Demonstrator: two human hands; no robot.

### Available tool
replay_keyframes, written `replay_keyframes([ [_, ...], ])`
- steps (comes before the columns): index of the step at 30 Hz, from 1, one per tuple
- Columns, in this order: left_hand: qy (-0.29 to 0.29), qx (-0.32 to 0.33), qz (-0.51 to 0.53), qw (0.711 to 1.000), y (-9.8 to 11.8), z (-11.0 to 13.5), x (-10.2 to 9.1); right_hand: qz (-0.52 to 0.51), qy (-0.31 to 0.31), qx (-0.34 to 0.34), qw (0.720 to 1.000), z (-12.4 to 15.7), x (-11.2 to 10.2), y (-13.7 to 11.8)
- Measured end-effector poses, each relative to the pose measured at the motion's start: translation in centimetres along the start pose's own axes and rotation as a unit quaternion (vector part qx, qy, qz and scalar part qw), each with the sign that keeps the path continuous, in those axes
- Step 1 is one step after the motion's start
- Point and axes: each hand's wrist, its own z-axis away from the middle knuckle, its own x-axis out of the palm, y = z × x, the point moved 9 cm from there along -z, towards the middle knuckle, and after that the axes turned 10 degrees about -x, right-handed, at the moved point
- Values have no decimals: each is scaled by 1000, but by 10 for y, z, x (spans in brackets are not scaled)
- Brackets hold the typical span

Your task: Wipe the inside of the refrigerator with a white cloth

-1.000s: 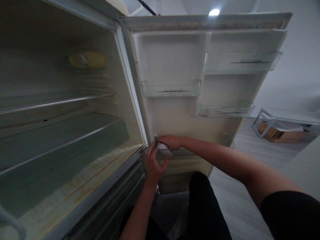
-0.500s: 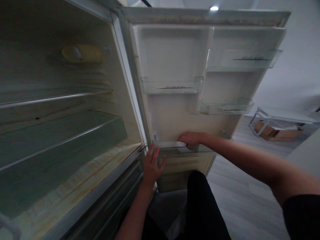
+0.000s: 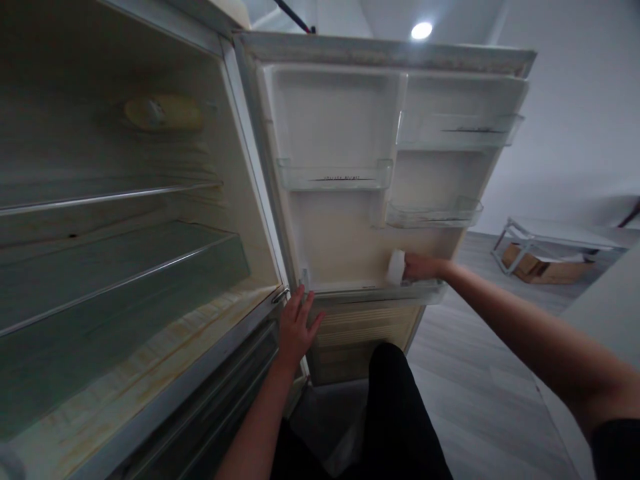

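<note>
An open fridge door (image 3: 345, 233) stands ahead with clear plastic bins. My right hand (image 3: 419, 267) is closed on a white cloth (image 3: 396, 267) and presses it against the inner door wall, just above the right end of the lowest door bin (image 3: 370, 292). My left hand (image 3: 296, 328) lies flat with fingers spread against the door's hinge edge, below the bin's left end.
The fridge interior (image 3: 125, 220) with glass shelves fills the left, with a yellowish lamp cover (image 3: 163, 112) on its back wall. Upper door bins (image 3: 334, 175) hang above. My dark-clothed knee (image 3: 395, 400) is below. A low white frame over a cardboard box (image 3: 537, 263) stands on the floor at right.
My right hand has slid with the cloth from the left end of the lowest door bin to its right end. My left hand opened flat and stayed near the hinge.
</note>
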Motion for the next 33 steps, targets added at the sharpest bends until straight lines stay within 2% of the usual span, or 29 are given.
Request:
replay_keyframes([
  [3, -10, -18, 31, 999, 1, -9, -10, -46, 145, -69, 986, -24, -14, -61],
  [4, -23, -27, 46, 998, 0, -13, -13, -30, 158, -108, 981, -32, -8, -90],
  [6, -46, -54, 83, 994, -5, -21, -19, 34, 129, -158, 978, -52, 21, -149],
  [8, -46, -83, 121, 988, -13, -26, -26, 109, 92, -148, 979, -72, 56, -193],
  [11, 4, -126, 159, 979, -24, -27, -41, 203, 141, -58, 967, -96, 77, -227],
  [14, 37, -122, 164, 978, -20, -28, -49, 208, 167, -4, 964, -108, 82, -231],
  [17, 6, -77, 145, 986, -6, -32, -45, 199, 149, -23, 968, -105, 80, -223],
  [22, -125, -12, 69, 990, 14, -37, -20, 213, 114, -12, 970, -64, 67, -181],
  [24, -142, -6, 45, 989, 16, -38, -14, 217, 109, 11, 970, -38, 62, -150],
  [26, -130, -12, 31, 991, 16, -39, -12, 222, 111, 31, 968, -9, 57, -109],
  [31, -101, -27, 5, 995, 21, -40, -3, 260, 160, 26, 952, 77, 38, 3],
  [33, -85, -31, 5, 996, 24, -39, -1, 253, 199, 3, 947, 105, 36, 31],
])
